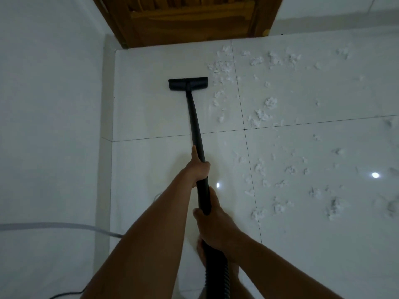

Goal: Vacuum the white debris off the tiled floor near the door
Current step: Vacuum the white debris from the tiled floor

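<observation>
I see left hand wrapped round black wand mid-length, 1 digit stretched up along it. Right hand grips same wand lower down, just above ribbed hose. Floor head sits flat on tiled floor, near wooden door. White debris lies scattered right of head, nearest tufts just beside its right end. 2 light glints on tiles.

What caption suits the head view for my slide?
Left hand and right hand grip a black vacuum wand, floor nozzle on white tiles beside white debris, near a wooden door.
</observation>
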Tool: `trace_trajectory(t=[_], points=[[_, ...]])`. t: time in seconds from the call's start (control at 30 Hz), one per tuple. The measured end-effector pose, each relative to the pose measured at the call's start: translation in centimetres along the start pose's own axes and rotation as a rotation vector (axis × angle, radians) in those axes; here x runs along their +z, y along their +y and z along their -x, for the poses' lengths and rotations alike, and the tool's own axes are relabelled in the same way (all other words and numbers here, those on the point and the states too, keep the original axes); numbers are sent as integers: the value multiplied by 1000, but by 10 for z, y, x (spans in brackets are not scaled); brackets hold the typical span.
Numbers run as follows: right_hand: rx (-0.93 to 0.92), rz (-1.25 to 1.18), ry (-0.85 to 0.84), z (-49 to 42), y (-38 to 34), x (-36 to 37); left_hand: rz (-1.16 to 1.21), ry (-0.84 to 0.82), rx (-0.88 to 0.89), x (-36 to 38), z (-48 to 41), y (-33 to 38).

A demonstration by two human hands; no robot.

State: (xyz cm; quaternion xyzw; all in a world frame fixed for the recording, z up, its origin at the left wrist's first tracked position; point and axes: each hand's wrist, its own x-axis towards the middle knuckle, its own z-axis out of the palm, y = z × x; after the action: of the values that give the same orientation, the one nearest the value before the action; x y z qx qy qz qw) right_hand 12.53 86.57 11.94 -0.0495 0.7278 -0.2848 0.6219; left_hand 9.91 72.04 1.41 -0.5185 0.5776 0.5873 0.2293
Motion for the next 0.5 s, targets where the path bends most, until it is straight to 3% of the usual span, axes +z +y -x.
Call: trace_trajectory(t=[0.5], points=[[8,-94,-49,90,109,17,-14,30,-18,83,94,-79]])
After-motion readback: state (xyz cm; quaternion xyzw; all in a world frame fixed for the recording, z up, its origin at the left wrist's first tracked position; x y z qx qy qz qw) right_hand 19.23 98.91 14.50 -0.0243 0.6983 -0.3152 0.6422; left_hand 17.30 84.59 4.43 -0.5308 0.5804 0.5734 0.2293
